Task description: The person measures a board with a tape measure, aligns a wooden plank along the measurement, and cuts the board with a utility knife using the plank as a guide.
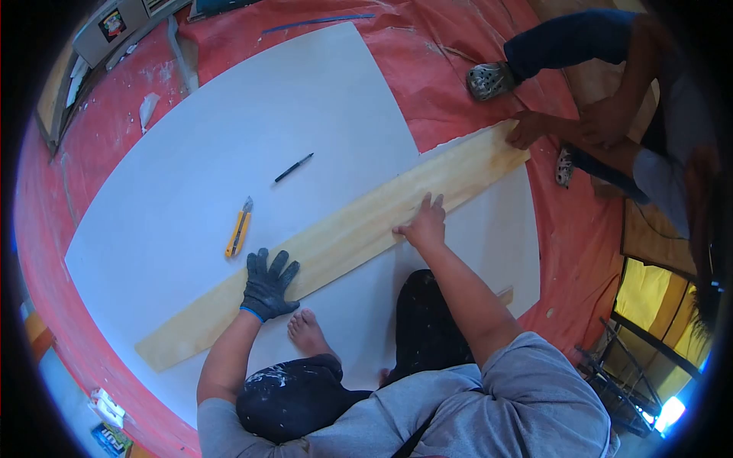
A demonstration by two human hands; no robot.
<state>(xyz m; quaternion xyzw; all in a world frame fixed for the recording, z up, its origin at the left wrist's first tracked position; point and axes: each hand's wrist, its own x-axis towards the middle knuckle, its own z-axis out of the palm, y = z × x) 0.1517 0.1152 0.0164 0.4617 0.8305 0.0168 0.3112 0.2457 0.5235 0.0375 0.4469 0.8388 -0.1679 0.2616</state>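
A long pale wooden plank point(347, 229) lies slantwise across a large white sheet point(198, 145). My left hand point(269, 286), in a dark grey glove with a blue cuff, rests on the plank's lower left part with its fingers spread. On the near edge of the plank, right of its middle, my bare right hand point(425, 223) presses down, thumb and fingers apart. A yellow utility knife point(239, 227) lies on the sheet just beyond my left hand. Farther up the sheet is a black pen point(294, 168). Neither hand holds these tools.
At the right, another person's hand point(525, 130) touches the plank's far end. That person's grey clog point(491, 81) stands on the red tarp point(435, 99) under the sheet. A thin blue strip point(317, 23) lies at the top. My bare foot point(308, 333) is on the sheet beside the plank.
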